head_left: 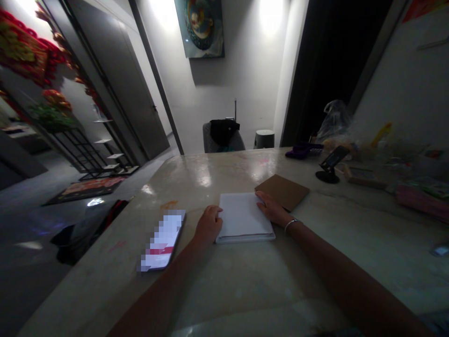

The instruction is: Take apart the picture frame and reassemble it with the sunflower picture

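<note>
A white book-like square [245, 215] lies flat on the table between my two hands; a thin dark line runs between layers at its near edge. My left hand [209, 223] grips its left edge, fingers curled and thumb at the top surface. On the far right corner, my right hand [272, 209] is closed along the edge with the thumb over the top; a bracelet [291, 225] circles that wrist. Partly behind the right hand rests a brown cardboard sheet [282, 191]. Left of my left hand lies a phone [164, 241], its lit screen blurred out.
The pale stone-like table [231, 290] has a phone stand [331, 164], a purple item [304, 150] and a clear plastic bag [335, 122] at its far right. A pink packet [421, 201] lies at the right. A chair [206, 135] with a black bag stands beyond the far edge.
</note>
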A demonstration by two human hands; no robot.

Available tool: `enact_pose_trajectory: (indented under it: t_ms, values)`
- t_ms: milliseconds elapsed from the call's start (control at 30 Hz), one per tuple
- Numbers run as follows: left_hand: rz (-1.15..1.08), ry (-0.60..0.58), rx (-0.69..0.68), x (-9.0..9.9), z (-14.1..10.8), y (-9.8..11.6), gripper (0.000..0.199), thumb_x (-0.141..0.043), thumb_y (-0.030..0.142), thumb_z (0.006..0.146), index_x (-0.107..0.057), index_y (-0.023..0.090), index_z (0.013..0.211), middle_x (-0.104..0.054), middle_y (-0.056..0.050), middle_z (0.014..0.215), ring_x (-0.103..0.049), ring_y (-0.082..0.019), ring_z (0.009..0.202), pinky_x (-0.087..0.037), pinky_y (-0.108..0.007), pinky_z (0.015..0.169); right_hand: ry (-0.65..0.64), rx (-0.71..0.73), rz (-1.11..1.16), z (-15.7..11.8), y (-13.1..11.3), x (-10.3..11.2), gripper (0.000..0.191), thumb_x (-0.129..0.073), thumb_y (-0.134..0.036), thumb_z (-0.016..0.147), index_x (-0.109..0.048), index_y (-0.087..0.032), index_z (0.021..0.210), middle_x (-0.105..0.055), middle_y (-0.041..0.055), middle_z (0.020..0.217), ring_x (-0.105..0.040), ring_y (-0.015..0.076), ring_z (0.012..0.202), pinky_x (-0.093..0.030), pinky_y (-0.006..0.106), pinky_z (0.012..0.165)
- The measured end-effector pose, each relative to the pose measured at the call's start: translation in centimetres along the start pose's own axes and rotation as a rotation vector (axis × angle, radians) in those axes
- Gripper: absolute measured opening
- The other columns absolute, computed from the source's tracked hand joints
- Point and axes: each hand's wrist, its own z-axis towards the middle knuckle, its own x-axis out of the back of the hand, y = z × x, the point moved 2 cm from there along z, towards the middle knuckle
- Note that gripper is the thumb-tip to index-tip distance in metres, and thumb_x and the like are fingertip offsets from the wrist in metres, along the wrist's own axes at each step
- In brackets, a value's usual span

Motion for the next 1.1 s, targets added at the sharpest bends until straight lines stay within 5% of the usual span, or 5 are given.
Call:
enact_pose_trajectory:
  t_ms: [133, 300, 533, 733, 1100]
  values:
    - [0.041, 0.002, -0.02, -0.1, 0.5, -0.1, 0.034, -0.039, 0.013, 0.077, -0.056, 0.013, 0.106, -0.054, -0.011, 0.119, -0.047, -0.019, 0.114, -0.035, -0.036, 0.101, -0.042, 0.018, 0.006, -0.1, -0.2, 0.1, 0.041, -0.039, -0.024, 0.085, -0.046, -0.011, 0.123, -0.043, 0.0143, 0.133, -0.038, 0.0197, 0.124, -0.026, 0.039, 0.106]
    - [0.158, -0.129, -0.055, -0.3, 0.7, 0.1, 0.039, -0.041, 0.022, 0.082, -0.051, 0.011, 0.117, -0.044, -0.012, 0.133, -0.041, -0.021, 0.121, -0.03, -0.036, 0.103, -0.034, 0.034, 0.057, -0.1, -0.1, 0.1, 0.036, -0.043, -0.024, 0.083, -0.052, -0.015, 0.117, -0.046, 0.0129, 0.13, -0.04, 0.02, 0.122, -0.028, 0.04, 0.105]
    - [0.19, -0.113, -0.053, -0.9, 0.8, -0.7, 0.041, -0.039, 0.019, 0.082, -0.047, 0.012, 0.121, -0.043, -0.011, 0.134, -0.039, -0.02, 0.123, -0.029, -0.036, 0.104, -0.013, -0.009, 0.037, 0.1, -0.1, -0.1, 0.049, -0.046, -0.026, 0.082, -0.039, -0.013, 0.129, -0.032, 0.0154, 0.139, -0.03, 0.0215, 0.129, -0.025, 0.039, 0.106]
    - [0.171, -0.037, -0.079, -1.7, 0.8, -1.6, 0.04, -0.034, 0.015, 0.082, -0.048, 0.014, 0.12, -0.046, -0.01, 0.131, -0.04, -0.018, 0.122, -0.03, -0.037, 0.104, 0.012, 0.019, 0.064, 0.4, -0.1, 0.2, 0.042, -0.048, -0.023, 0.08, -0.048, -0.013, 0.12, -0.049, 0.0139, 0.126, -0.043, 0.0204, 0.119, -0.03, 0.038, 0.103]
    - [0.164, -0.039, -0.074, -1.3, 0.7, -1.0, 0.041, -0.033, 0.01, 0.08, -0.052, 0.01, 0.117, -0.048, -0.012, 0.13, -0.043, -0.02, 0.12, -0.033, -0.04, 0.103, 0.037, 0.069, 0.075, 0.5, -0.5, 0.4, 0.033, -0.049, -0.017, 0.078, -0.058, -0.017, 0.109, -0.057, 0.0107, 0.116, -0.048, 0.0195, 0.112, -0.033, 0.04, 0.099]
